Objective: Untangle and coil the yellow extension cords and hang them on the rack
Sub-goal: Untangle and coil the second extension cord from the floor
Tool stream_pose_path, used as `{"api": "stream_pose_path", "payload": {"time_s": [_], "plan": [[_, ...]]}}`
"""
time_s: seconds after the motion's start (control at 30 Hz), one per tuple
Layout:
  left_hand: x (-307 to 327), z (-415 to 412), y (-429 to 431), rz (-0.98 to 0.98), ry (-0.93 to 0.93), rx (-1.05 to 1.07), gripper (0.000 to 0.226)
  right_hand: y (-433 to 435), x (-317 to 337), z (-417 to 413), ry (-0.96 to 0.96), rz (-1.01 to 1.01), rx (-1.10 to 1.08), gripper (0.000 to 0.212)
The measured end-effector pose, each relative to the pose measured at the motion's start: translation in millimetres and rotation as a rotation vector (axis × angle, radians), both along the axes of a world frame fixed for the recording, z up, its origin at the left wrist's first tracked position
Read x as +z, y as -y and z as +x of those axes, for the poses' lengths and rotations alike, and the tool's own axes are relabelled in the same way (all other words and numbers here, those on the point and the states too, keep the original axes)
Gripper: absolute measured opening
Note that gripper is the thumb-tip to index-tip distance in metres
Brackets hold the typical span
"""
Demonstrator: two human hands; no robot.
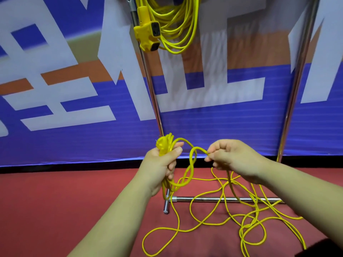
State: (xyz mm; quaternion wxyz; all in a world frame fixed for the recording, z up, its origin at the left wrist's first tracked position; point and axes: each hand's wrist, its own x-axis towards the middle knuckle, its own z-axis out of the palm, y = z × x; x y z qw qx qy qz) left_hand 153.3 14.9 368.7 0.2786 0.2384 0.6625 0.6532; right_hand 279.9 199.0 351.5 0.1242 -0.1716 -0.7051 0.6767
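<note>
My left hand [162, 164] grips a small bundle of yellow cord loops together with the yellow plug [161, 143], which sticks up above my fist. A twisted loop [191, 164] runs from that bundle to my right hand [230, 158], which pinches the cord between thumb and fingers. The remainder of this yellow cord [241, 216] lies tangled on the red floor below and to the right. A second yellow cord [178, 25], coiled, hangs from the top of the metal rack with its yellow socket block [148, 34] dangling at the left.
The rack's two chrome uprights [154, 101] [295, 101] rise on either side of my hands, and its base bar [222, 199] lies on the red floor [55, 201] under the loose cord. A blue, white and orange banner [74, 89] covers the wall behind.
</note>
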Motion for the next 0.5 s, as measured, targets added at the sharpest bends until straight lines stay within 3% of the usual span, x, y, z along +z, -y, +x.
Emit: {"api": "stream_pose_path", "payload": {"time_s": [0.13, 0.3, 0.5], "plan": [[-5.3, 13.0, -12.5, -0.066, 0.050, -0.036, 0.050, 4.7, 11.3, 9.3, -0.037, 0.204, 0.075, 0.008], [-0.1, 20.9, -24.3, -0.117, 0.212, -0.150, 0.046, -2.9, 15.4, 12.7, -0.020, 0.441, -0.029, 0.017], [4.5, 30.9, -28.3, -0.219, 0.150, -0.322, 0.019, -20.3, 11.8, 19.8, 0.036, 0.548, -0.044, 0.021]]}}
